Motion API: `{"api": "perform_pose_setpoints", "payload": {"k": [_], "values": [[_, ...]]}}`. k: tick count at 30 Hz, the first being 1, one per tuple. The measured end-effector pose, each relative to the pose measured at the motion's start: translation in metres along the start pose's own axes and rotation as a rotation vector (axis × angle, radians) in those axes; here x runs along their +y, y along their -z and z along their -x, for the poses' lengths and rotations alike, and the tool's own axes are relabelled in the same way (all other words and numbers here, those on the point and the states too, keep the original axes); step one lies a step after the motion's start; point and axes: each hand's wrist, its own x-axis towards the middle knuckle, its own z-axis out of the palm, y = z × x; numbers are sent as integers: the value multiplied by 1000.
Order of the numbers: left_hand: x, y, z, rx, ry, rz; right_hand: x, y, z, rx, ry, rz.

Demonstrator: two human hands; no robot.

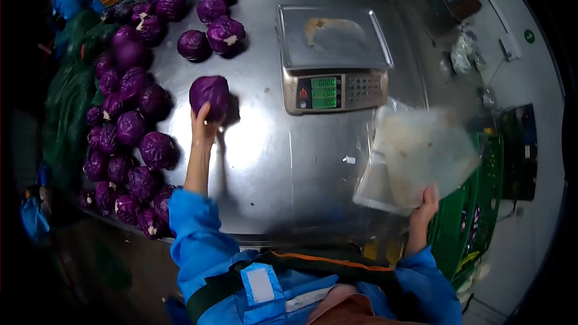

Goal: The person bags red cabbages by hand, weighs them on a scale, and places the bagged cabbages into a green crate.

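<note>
My left hand (203, 125) is closed round the near side of a red cabbage (209, 93), over the left half of the steel table (259, 174). Thumb and fingers wrap its lower end. On the right, my right hand (425, 206) pinches the near edge of a translucent plastic bag (430, 147), which is smeared by motion. More clear plastic bags (378, 180) lie flat beneath it on the table. Left of my left hand is a large pile of red cabbages (130, 128), and a few others (194, 46) lie farther back.
A digital scale (334, 90) with green displays and a steel pan (334, 36) stands at the back, right of centre. Green crates (490, 174) are at the right edge. Green netting (69, 90) hangs along the left, and a person in blue (72, 0) is at the far left.
</note>
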Motion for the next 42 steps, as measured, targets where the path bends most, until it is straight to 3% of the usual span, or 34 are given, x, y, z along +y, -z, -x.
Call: {"api": "perform_pose_setpoints", "payload": {"k": [1, 3, 4, 5, 8, 10, 13, 15, 16, 19, 20, 22, 23, 25, 27, 28, 29, 30, 32, 33, 35, 38, 40, 41, 42], "values": [[-11, 18, 24, -88, 99, 151, -53, -20, 44, -3, 67, 45], [8, -22, 103, -223, 78, 96, -65, -11, 58, -310, -116, 329], [14, -27, 125, -313, -26, -66, -69, -6, 66, -463, -215, 470], [22, -33, 144, -316, -76, -222, -60, -27, 69, -653, -217, 732], [56, -88, 194, -538, -333, -816, -2, -91, 94, -1020, -149, 1023], [47, -105, 211, -688, -408, -1117, 35, -106, 109, -1061, -82, 905], [-21, -99, 227, -737, -395, -1303, 77, -100, 114, -1057, -236, 638], [-84, -74, 229, -661, -439, -1393, 61, -113, 138, -975, -297, 547], [-83, -83, 240, -558, -424, -1401, 53, -121, 149, -923, -326, 501], [-66, -68, 249, -496, -579, -1434, 53, -131, 165, -928, -241, 667], [-62, -46, 242, -378, -676, -1299, 71, -132, 160, -953, -244, 686], [-62, 3, 231, 233, -216, -749, 60, -143, 164, -980, -211, 631], [-76, 60, 204, 241, 173, -622, 56, -145, 166, -994, -196, 605], [-76, 44, 196, 46, 472, -366, 54, -147, 155, -1080, -306, 600], [-96, 15, 197, -100, 553, -506, 49, -150, 145, -1102, -524, 492], [-93, -16, 207, -274, 349, -809, 43, -151, 141, -1079, -689, 391], [-105, -36, 214, -271, 319, -826, 31, -155, 143, -1066, -785, 277], [-122, -51, 225, -310, 9, -1055, 20, -159, 144, -1047, -882, 167], [-120, -88, 251, -412, -281, -1343, 32, -160, 146, -1093, -551, 416], [-113, -108, 263, -452, -316, -1477, 42, -158, 143, -1078, -439, 490], [-105, -140, 276, -554, -300, -1717, 28, -158, 136, -979, -575, 283], [-85, -176, 276, -955, -360, -1671, 27, -132, 113, -859, -868, -87], [-94, -174, 276, -1012, -378, -1165, 25, -92, 102, -771, -1069, -358], [-98, -167, 277, -1019, -380, -911, 16, -77, 100, -765, -1008, -392], [-113, -151, 260, -942, -518, -926, -1, -65, 103, -754, -948, -434]]}}
